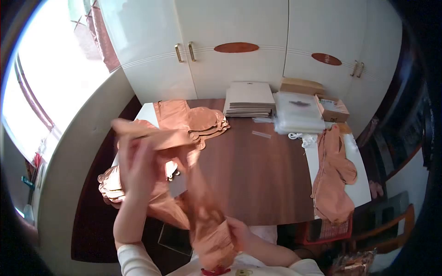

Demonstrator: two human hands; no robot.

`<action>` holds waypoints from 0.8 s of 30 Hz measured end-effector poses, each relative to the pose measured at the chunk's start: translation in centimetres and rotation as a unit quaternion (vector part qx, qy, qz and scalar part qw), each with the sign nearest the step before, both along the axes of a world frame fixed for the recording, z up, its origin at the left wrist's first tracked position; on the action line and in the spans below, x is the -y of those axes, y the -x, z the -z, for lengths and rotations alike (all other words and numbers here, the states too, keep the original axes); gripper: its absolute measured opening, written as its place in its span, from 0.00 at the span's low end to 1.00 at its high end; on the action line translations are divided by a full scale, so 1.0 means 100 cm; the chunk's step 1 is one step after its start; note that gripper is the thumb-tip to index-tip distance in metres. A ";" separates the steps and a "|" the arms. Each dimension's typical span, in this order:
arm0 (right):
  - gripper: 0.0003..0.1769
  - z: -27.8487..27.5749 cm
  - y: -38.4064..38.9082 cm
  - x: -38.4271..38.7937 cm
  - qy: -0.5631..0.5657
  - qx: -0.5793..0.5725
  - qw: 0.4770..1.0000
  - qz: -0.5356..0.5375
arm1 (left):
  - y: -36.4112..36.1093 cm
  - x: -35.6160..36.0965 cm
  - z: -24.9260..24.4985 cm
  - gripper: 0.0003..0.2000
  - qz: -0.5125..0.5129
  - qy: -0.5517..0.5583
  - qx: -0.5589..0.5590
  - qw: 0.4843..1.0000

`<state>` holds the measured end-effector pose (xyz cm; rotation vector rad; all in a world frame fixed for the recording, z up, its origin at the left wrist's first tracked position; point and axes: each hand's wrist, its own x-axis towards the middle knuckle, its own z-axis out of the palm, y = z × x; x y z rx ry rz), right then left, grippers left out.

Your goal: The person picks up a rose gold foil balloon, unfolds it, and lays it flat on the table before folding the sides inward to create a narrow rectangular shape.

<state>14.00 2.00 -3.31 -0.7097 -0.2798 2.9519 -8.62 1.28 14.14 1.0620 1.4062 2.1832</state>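
Observation:
A peach-coloured bra hangs stretched between my two hands, close in front of my body and blurred by motion. My left hand is raised at the left, closed on the upper part of the bra, with fabric draped over its fingers. Lower down, near my chest, my right hand grips the bra's cup end; its fingers are partly hidden by the fabric. Behind my left hand lies a stack of similar peach bras with moulded cups. More folded bras stick out at the table's left edge.
On the brown table stand a pile of flat cardboard, a stack of clear plastic bags and a small open box. Another peach bra lies at the right edge, above a red basket. White cupboards close off the back.

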 end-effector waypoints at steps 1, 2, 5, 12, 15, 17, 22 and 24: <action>0.25 -0.014 -0.007 -0.007 0.022 0.032 0.999 -0.007 | -0.011 -0.023 -0.001 0.08 -0.017 0.135 -0.125 0.983; 0.29 -0.052 -0.011 -0.008 -0.050 0.148 0.987 0.028 | -0.014 -0.052 0.017 0.07 0.039 0.174 -0.152 0.972; 0.32 0.041 -0.047 -0.018 0.164 -0.294 0.936 0.103 | -0.034 -0.121 0.091 0.08 0.070 0.180 -0.304 0.933; 0.52 0.041 -0.108 -0.004 0.201 -0.351 0.877 0.261 | -0.089 -0.147 0.208 0.27 0.188 0.267 -0.531 0.782; 0.62 0.042 -0.109 -0.003 0.104 -0.412 0.858 0.289 | -0.090 -0.142 0.204 0.37 0.201 0.283 -0.657 0.670; 0.66 0.033 -0.110 0.002 0.020 -0.411 0.846 0.338 | -0.086 -0.142 0.202 0.36 0.195 0.272 -0.671 0.662; 0.56 0.023 -0.106 -0.022 -0.359 -0.190 0.844 0.351 | -0.075 -0.150 0.208 0.36 0.184 0.272 -0.669 0.667; 0.45 0.025 -0.102 -0.032 -0.558 0.011 0.792 0.249 | -0.076 -0.150 0.209 0.35 0.179 0.262 -0.653 0.688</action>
